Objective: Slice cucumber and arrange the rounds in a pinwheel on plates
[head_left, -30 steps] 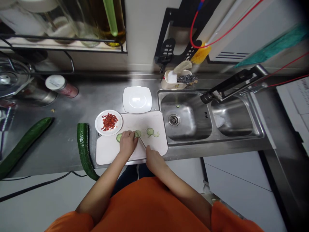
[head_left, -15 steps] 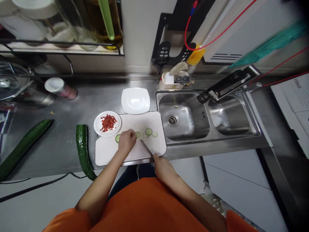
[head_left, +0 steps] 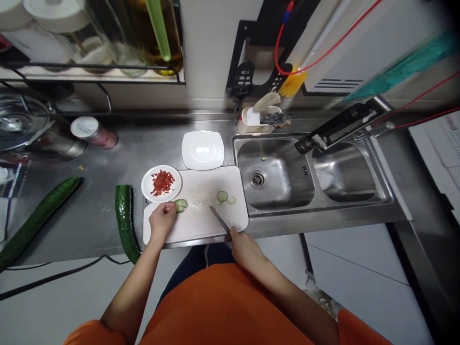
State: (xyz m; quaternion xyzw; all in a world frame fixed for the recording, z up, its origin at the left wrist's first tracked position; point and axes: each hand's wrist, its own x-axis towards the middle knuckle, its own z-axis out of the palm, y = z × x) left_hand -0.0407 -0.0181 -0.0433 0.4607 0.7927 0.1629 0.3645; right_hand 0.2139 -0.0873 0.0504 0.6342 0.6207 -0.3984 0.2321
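Observation:
My left hand [head_left: 163, 219] is over the left part of the white cutting board [head_left: 201, 225], its thumb and fingers pinched at the edge of a pale green cucumber slice [head_left: 181, 206]. Whether a second slice lies under that one, I cannot tell. My right hand [head_left: 247, 249] is wrapped round the handle of a knife [head_left: 220, 220], whose blade points up and left over the board. Farther right on the board lie a round cucumber slice [head_left: 222, 196] and a thin curved piece of cucumber [head_left: 232, 200]. A wet streak with small bits runs between the slices.
A small plate of red dried berries [head_left: 162, 183] overlaps the board's upper left corner. Behind the board is a white square plate [head_left: 203, 150]. A cut cucumber [head_left: 125, 220] and a longer cucumber [head_left: 39, 218] lie left. The double sink [head_left: 276, 208] adjoins on the right.
My left hand has moved left along the board with a cucumber slice, from the middle to the slice near the berry plate. My right hand and the knife have stayed almost still.

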